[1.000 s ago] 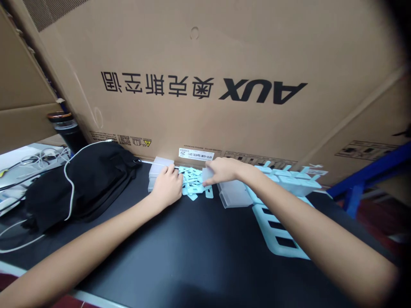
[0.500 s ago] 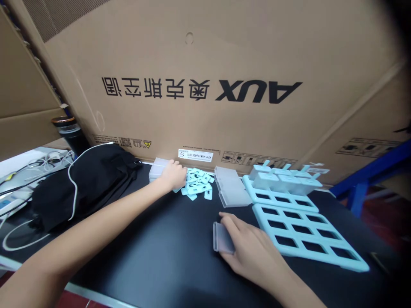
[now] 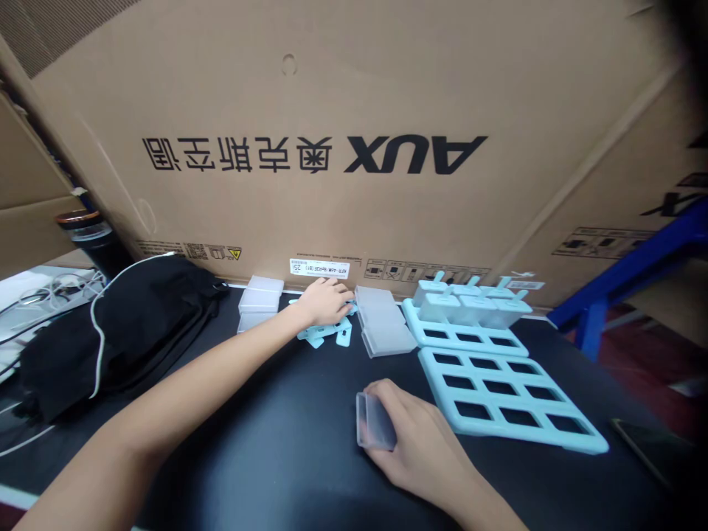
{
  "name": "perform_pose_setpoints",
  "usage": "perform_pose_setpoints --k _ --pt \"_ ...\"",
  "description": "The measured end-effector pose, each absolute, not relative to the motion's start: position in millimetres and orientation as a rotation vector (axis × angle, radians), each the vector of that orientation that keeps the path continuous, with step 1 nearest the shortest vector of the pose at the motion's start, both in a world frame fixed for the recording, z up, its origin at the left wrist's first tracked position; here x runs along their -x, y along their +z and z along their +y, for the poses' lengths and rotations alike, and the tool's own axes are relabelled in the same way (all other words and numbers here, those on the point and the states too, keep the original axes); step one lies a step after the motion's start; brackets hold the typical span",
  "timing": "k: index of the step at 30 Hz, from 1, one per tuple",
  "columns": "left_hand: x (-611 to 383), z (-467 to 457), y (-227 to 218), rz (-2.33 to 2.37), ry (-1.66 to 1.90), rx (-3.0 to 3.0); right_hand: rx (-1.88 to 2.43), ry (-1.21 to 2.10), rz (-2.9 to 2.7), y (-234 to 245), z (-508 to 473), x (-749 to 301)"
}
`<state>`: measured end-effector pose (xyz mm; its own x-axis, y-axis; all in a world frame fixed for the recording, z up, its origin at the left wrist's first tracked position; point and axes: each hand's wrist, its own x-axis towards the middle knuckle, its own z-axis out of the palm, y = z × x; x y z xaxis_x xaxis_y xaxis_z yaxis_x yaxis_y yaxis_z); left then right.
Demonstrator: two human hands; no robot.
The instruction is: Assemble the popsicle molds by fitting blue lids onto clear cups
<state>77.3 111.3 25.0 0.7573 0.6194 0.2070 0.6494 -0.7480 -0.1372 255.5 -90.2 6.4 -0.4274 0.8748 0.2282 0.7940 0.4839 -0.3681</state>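
Note:
My right hand (image 3: 420, 442) grips a small frosted plastic mould cup (image 3: 372, 422) on the black table (image 3: 276, 442), near the front. My left hand (image 3: 327, 301) reaches far back and rests on a heap of pale blue flat stick pieces (image 3: 326, 333), fingers curled over them. What it holds, if anything, is hidden. Frosted cups (image 3: 383, 329) lie in a row right of the heap, and more frosted cups (image 3: 257, 302) are stacked left of it. A pale blue grid tray (image 3: 512, 402) lies to the right, with filled moulds (image 3: 470, 304) behind it.
A large cardboard box (image 3: 354, 147) stands along the back of the table. A black bag (image 3: 122, 324) with a white cable lies at the left, a dark tumbler (image 3: 91, 240) behind it. A blue metal frame (image 3: 625, 280) is at the right. A dark phone (image 3: 653, 450) lies at the front right.
My right hand drew back from the heap with one frosted cup and set it near the front. My left hand shifted right from the stacked cups onto the blue pieces.

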Motion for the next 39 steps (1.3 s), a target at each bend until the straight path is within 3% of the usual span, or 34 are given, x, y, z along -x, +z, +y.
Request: perform_pose_setpoints --k 22,27,33,39 --pt "-74 114 19 -0.998 -0.13 2.788 1.439 0.257 -2.405 7 -87 -260" --pt "-64 111 23 -1.062 -0.251 2.767 1.435 0.29 -2.413 8 -88 -260" --pt "-30 54 35 -0.999 -0.48 2.729 1.447 0.295 -2.427 8 -87 -261" --pt "41 -2 12 -0.879 -0.549 2.672 1.394 0.416 -2.432 14 -84 -250"
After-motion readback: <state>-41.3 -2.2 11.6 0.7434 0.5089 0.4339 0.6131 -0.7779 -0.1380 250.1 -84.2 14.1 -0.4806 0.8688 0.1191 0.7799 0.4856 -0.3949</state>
